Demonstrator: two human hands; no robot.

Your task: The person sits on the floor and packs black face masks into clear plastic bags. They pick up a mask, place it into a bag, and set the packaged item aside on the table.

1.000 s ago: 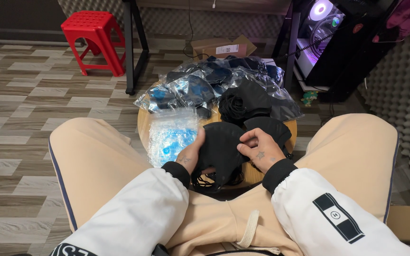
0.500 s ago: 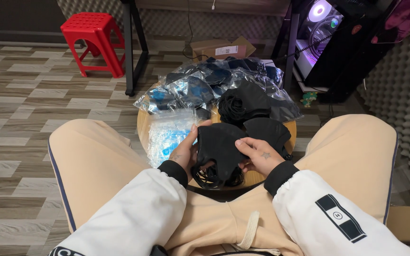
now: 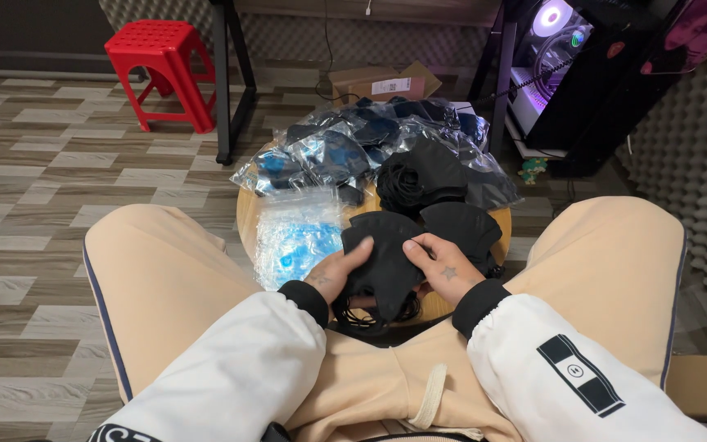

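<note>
Head view: I see clear plastic packets [image 3: 321, 155] heaped on the round wooden table [image 3: 249, 214] — a flat brown cardboard box [image 3: 382, 82] with a white label behind. My left hand [image 3: 339, 272] and right hand [image 3: 443, 266] both pinch a black mask [image 3: 382, 258], raised higher than a second ago.

Flat cardboard box [image 3: 382, 82] on floor far centre, brown with white rectangular label [image 3: 392, 86]. Heap of clear plastic bags [image 3: 345, 147] with dark contents on round table, far side. Clear bag with blue contents [image 3: 296, 237] near left of table. Cardboard box corner [image 3: 705, 385] near right, brown.
</note>
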